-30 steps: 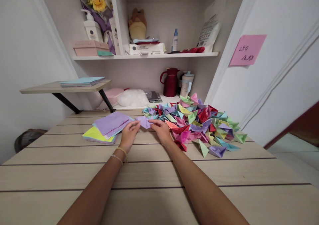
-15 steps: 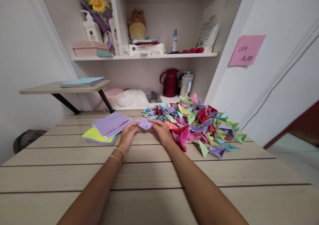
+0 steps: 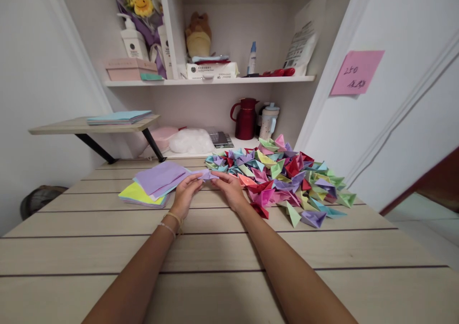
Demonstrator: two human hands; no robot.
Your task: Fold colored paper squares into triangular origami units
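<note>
Purple folded paper [image 3: 206,175], likely light, easily creased; my left hand [image 3: 185,195] and right hand [image 3: 230,189] pinch its ends, safest there.

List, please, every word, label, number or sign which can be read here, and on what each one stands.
"250": on the pink note; the handwriting below it is unclear.
Too small or blurred to read: print on the white packet, pump bottle, blue-capped bottle, white bag and pink box.
</note>
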